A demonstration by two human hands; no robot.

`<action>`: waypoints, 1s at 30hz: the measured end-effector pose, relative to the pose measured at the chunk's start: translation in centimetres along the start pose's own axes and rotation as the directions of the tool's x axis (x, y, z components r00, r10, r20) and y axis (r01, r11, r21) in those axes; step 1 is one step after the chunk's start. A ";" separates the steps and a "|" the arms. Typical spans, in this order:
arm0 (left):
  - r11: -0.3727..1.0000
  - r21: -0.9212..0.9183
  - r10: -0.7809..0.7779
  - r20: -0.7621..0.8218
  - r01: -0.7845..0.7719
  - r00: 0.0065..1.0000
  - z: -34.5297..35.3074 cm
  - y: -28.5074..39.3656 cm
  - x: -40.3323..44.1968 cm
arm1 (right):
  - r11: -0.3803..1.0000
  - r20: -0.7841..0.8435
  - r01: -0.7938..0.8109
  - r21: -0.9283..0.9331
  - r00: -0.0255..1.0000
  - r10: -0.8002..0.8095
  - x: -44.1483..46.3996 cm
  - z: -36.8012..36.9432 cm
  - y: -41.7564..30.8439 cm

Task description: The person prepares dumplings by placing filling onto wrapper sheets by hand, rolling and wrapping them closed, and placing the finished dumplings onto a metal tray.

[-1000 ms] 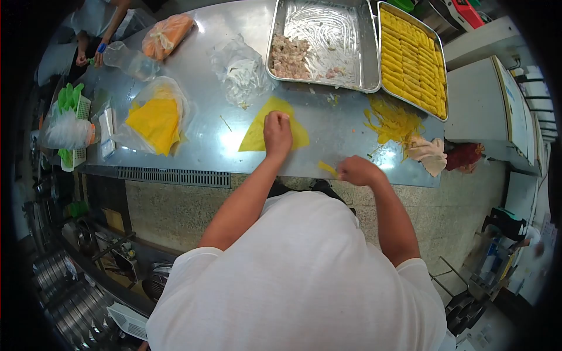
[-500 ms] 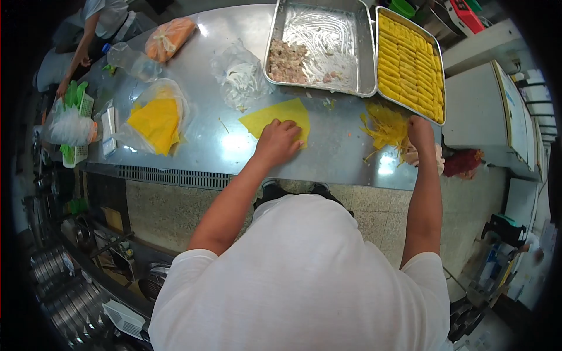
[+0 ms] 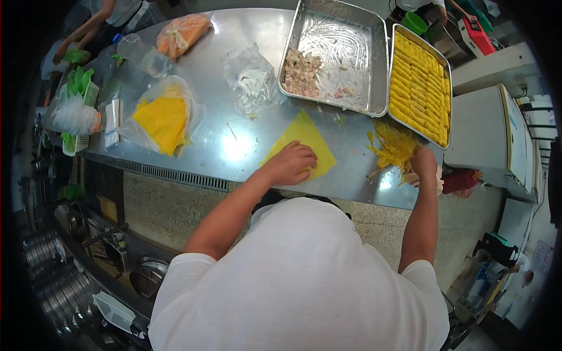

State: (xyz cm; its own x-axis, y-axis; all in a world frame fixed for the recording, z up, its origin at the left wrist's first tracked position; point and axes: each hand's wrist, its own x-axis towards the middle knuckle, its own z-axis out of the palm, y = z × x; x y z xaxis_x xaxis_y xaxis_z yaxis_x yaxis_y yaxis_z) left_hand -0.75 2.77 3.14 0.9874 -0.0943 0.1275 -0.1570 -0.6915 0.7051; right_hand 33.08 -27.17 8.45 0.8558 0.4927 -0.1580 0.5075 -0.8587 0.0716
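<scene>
Yellow sheet (image 3: pixel 309 136) flat on the worktop (image 3: pixel 213 105), near the front edge, one pointed corner toward 12 o'clock. Left hand (image 3: pixel 294 164) palm-down over its 7 o'clock side, fingers bent and slightly apart; can't tell if it pinches the sheet, underside hidden. Right hand (image 3: pixel 424 162) just past 3 o'clock of the sheet, fingers curled in, at the side of the yellow shreds (image 3: pixel 389 146) and over a pale crumpled cloth (image 3: pixel 412 178); can't tell if it grips anything.

Handling, judged by looks: sheet thin, very light, limp, likely tears if tugged; may cling to the metal if damp. Best hold: a free corner, the 12 or 4 o'clock one, peeled up gently with fingertips, other hand supporting. Shreds look loose and light, likely to tangle; take a small bunch by the loose ends at their 8 o'clock side.

Edges and room: worktop's front edge close at 6 o'clock, little margin there. Metal tray (image 3: pixel 381 88) with meat mix (image 3: pixel 301 73) blocks 12 to 1, raised rim. Tray of yellow rolls (image 3: pixel 418 88) at 2. Crumpled plastic bag (image 3: pixel 252 82) toward 10 to 11. Bagged yellow sheets (image 3: pixel 164 126) well off at 9; bare metal between, the widest sliding room. Narrower strip toward 3, before the shreds.
</scene>
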 end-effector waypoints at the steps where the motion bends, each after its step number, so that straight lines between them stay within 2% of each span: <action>1: 1.000 0.001 -0.001 0.000 0.001 1.000 0.4 -0.2 -0.1 | 0.997 0.049 0.079 -0.004 0.996 -0.079 1.2 2.1 2.2; 2: 0.998 0.033 -0.057 -0.132 0.062 0.990 1.4 -0.5 -0.3 | 0.988 0.105 0.155 -0.005 0.982 -0.154 1.6 3.5 3.4; 3: 0.991 0.057 -0.101 -0.261 0.120 0.960 2.2 -0.7 -0.3 | 0.989 0.111 0.148 -0.007 0.983 -0.147 1.5 3.4 2.7; 4: 0.994 0.048 -0.085 -0.256 0.100 0.963 2.4 -0.9 0.0 | 0.994 0.077 0.109 0.011 0.991 -0.110 1.5 2.7 1.9; 6: 0.965 0.173 -0.148 -0.251 0.195 0.957 3.0 -1.1 0.2 | 0.999 0.054 0.037 0.016 0.998 -0.038 0.7 1.9 1.8; 8: 0.961 0.197 -0.143 -0.246 0.194 0.959 3.3 -1.4 0.4 | 0.998 -0.030 0.025 0.048 0.999 -0.024 0.9 2.0 1.4; 12: 0.937 0.258 -0.167 -0.265 0.237 0.950 3.1 -2.1 1.2 | 0.991 -0.024 -0.024 0.130 0.999 0.027 -0.1 2.1 1.2; 14: 0.932 0.266 -0.170 -0.277 0.246 0.946 3.0 -2.2 1.8 | 0.937 -0.059 0.051 0.346 0.998 -0.033 -0.7 3.0 2.1; 21: 0.928 0.278 -0.164 -0.293 0.248 0.942 3.1 -2.4 1.9 | 0.962 -0.118 -0.022 0.273 0.991 0.056 -2.1 2.1 1.6; 23: 0.929 0.279 -0.166 -0.277 0.244 0.946 3.1 -2.4 1.8 | 0.942 -0.152 0.200 0.269 0.975 -0.163 -1.7 3.1 3.2; 24: 0.927 0.281 -0.173 -0.271 0.250 0.947 3.0 -2.4 1.9 | 0.942 -0.154 0.203 0.269 0.974 -0.166 -1.9 2.9 3.3; 26: 0.926 0.286 -0.171 -0.261 0.246 0.950 2.8 -2.3 1.7 | 0.868 -0.351 0.422 0.262 0.879 -0.322 -2.5 1.3 3.1; 27: 0.927 0.291 -0.163 -0.252 0.236 0.954 2.7 -2.3 1.8 | 0.863 -0.353 0.433 0.261 0.875 -0.332 -2.2 -0.6 1.7; 29: 0.920 0.310 -0.173 -0.230 0.241 0.958 2.7 -2.2 1.8 | 0.807 -0.274 0.224 0.546 0.958 -0.080 -2.3 -5.4 -3.1; 30: 0.915 0.329 -0.174 -0.200 0.234 0.964 2.6 -2.1 1.8 | 0.753 -0.237 0.223 0.619 0.967 -0.091 -1.2 -6.6 -5.2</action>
State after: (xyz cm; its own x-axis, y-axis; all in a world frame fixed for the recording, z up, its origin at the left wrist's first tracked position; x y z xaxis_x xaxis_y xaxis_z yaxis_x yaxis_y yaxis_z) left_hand 1.40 2.17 0.04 0.9750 0.1732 0.1395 0.0944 -0.8904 0.4452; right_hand 30.05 -22.36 14.78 0.8051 0.5884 0.0743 0.5108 -0.6242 -0.5911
